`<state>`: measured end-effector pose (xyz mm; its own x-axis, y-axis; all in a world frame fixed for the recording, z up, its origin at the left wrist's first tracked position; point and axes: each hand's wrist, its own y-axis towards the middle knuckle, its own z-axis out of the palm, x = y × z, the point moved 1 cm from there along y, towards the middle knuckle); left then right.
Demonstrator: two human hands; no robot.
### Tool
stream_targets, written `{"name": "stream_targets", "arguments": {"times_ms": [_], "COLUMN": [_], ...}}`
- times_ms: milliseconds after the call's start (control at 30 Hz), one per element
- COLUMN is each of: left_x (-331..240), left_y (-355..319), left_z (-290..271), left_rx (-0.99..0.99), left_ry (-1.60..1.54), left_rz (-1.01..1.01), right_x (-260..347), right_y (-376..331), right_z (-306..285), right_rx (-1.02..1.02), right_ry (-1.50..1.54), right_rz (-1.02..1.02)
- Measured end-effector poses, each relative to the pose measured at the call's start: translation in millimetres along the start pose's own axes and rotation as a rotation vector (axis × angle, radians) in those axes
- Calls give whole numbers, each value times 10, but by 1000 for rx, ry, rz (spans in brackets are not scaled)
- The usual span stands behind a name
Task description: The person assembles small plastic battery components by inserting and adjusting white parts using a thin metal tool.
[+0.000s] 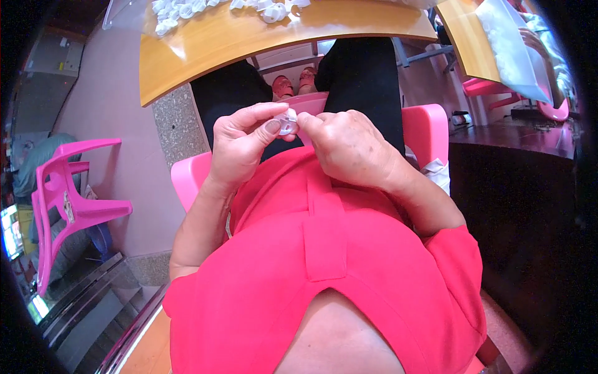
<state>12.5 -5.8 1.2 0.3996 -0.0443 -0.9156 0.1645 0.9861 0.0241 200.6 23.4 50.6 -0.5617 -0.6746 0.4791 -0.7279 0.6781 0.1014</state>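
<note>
Above my lap, my left hand (244,142) pinches a small clear-and-white plastic part (288,124) between thumb and fingers. The part is rounded, and its exact kind is too small to tell. My right hand (354,147) is closed, its thumb and forefinger pressed together at the right edge of the same part. The fingers partly cover that edge. Farther off, on the wooden table (261,30), lies a pile of similar small white plastic pieces (187,9).
The table's near edge crosses in front of my knees. A pink plastic chair (426,128) surrounds me. At the left a pink stool (57,187) lies tipped over. To the right are a dark cabinet (504,187) and another wooden table with a translucent tray (514,56) of white pieces.
</note>
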Motion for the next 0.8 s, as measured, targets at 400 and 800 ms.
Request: {"name": "stream_targets", "arguments": {"times_ms": [400,800], "left_x": [71,-66], "left_y": [13,66], "left_z": [-25,-96], "left_rx": [82,-38], "left_ry": [-98,-277], "left_rz": [-173,-60], "right_x": [-153,-77], "right_y": [49,118], "right_z": [-138,109], "right_rx": [401,31], "right_ry": [153,794], "right_rz": [55,272]}}
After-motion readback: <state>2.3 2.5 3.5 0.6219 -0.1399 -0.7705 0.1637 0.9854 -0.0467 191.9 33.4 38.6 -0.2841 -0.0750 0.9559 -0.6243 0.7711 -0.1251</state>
